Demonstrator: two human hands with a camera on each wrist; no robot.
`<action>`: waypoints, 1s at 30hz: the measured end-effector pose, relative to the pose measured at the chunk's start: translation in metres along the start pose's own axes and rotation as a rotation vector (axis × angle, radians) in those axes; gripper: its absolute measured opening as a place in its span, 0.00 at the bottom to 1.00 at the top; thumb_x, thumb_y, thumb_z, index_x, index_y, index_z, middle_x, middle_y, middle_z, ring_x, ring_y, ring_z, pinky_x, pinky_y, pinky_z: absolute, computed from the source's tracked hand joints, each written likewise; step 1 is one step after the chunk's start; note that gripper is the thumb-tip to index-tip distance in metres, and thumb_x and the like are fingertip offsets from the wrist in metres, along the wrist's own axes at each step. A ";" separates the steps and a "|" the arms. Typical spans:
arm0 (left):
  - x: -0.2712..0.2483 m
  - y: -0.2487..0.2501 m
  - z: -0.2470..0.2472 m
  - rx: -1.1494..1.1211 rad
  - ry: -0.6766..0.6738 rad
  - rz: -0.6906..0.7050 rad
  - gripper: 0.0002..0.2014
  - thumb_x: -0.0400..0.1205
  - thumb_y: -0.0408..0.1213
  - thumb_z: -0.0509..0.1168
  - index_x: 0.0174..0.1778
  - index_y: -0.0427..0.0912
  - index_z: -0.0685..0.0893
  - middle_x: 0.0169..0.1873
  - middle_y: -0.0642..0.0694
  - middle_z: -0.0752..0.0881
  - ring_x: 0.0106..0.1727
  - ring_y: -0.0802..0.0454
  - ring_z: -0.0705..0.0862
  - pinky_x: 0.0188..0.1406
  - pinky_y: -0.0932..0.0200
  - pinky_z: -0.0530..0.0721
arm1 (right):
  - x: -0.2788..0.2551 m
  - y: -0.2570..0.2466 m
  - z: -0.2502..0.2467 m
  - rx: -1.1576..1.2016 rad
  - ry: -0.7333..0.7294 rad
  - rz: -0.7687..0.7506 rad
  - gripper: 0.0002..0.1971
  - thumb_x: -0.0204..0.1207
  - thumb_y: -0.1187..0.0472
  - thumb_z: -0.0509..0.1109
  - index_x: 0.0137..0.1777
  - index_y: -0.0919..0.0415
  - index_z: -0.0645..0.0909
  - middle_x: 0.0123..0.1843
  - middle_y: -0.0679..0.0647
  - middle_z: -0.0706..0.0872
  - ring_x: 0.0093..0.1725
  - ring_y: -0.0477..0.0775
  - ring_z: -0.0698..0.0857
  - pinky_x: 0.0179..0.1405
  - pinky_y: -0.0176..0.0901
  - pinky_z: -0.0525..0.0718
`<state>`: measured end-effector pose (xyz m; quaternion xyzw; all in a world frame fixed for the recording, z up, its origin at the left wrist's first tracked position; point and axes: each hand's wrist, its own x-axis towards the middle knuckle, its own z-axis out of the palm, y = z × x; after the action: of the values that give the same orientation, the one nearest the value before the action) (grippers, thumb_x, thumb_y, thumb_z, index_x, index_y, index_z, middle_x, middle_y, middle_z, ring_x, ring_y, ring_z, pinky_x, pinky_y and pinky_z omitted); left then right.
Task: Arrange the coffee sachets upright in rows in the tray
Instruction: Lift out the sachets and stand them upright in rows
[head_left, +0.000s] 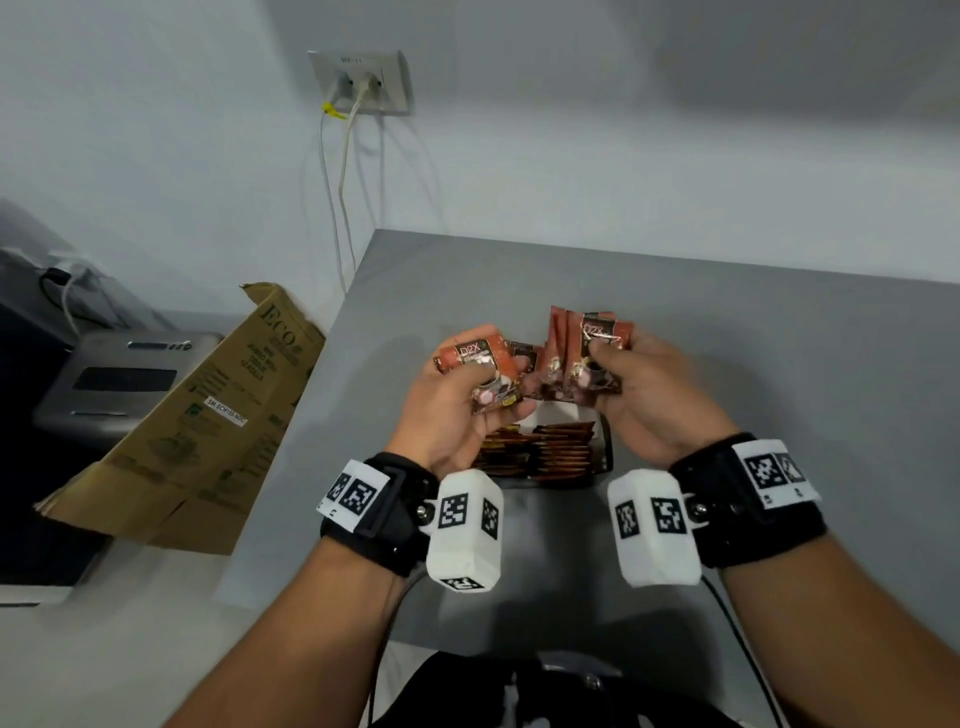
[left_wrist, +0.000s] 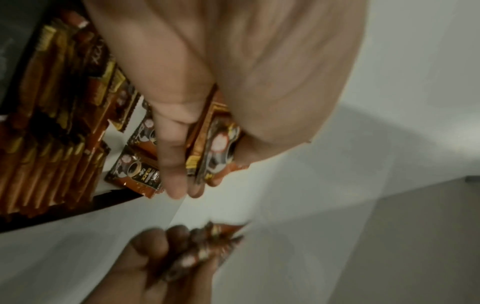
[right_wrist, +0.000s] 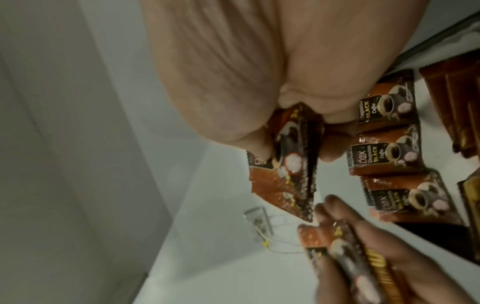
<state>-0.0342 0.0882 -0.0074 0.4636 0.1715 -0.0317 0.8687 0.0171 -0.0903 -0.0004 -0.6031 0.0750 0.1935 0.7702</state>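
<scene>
My left hand (head_left: 470, 387) grips a small stack of orange-brown coffee sachets (head_left: 480, 371), face up, above the tray. In the left wrist view those sachets (left_wrist: 215, 144) sit between thumb and fingers. My right hand (head_left: 621, 374) holds another bunch of sachets (head_left: 592, 353) upright, fanned a little. The black tray (head_left: 605, 457) lies below and between both hands, with rows of sachets (head_left: 550, 449) standing on edge in its near part. Several loose sachets (right_wrist: 389, 156) lie flat in the tray's far part, on its white floor.
The tray rests on a grey table (head_left: 753, 395) against a pale wall. A folded cardboard box (head_left: 208, 421) leans off the table's left edge. A grey machine (head_left: 114, 384) stands further left. Cables (head_left: 343, 171) hang from a wall socket (head_left: 363, 80).
</scene>
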 end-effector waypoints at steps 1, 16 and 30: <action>-0.001 0.000 0.000 0.008 0.002 0.003 0.19 0.83 0.19 0.59 0.68 0.38 0.79 0.50 0.32 0.87 0.43 0.37 0.89 0.40 0.44 0.90 | -0.001 -0.001 -0.001 0.025 -0.006 -0.008 0.13 0.86 0.68 0.62 0.68 0.66 0.80 0.50 0.60 0.90 0.41 0.54 0.85 0.36 0.44 0.81; 0.001 -0.003 -0.007 0.014 -0.005 -0.081 0.15 0.84 0.22 0.55 0.60 0.38 0.83 0.48 0.34 0.89 0.44 0.38 0.89 0.43 0.42 0.89 | -0.007 -0.003 0.004 0.068 0.003 0.012 0.13 0.87 0.66 0.61 0.64 0.70 0.82 0.48 0.61 0.90 0.42 0.54 0.88 0.35 0.42 0.84; -0.001 -0.011 0.000 -0.019 0.071 -0.141 0.10 0.82 0.48 0.68 0.53 0.46 0.81 0.37 0.46 0.82 0.33 0.53 0.77 0.29 0.58 0.76 | -0.024 -0.005 0.025 -0.230 -0.047 -0.205 0.09 0.86 0.64 0.65 0.57 0.55 0.86 0.55 0.55 0.92 0.54 0.54 0.89 0.61 0.47 0.84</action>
<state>-0.0371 0.0818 -0.0163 0.4429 0.2347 -0.0748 0.8621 -0.0059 -0.0726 0.0192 -0.6872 -0.0278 0.1355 0.7132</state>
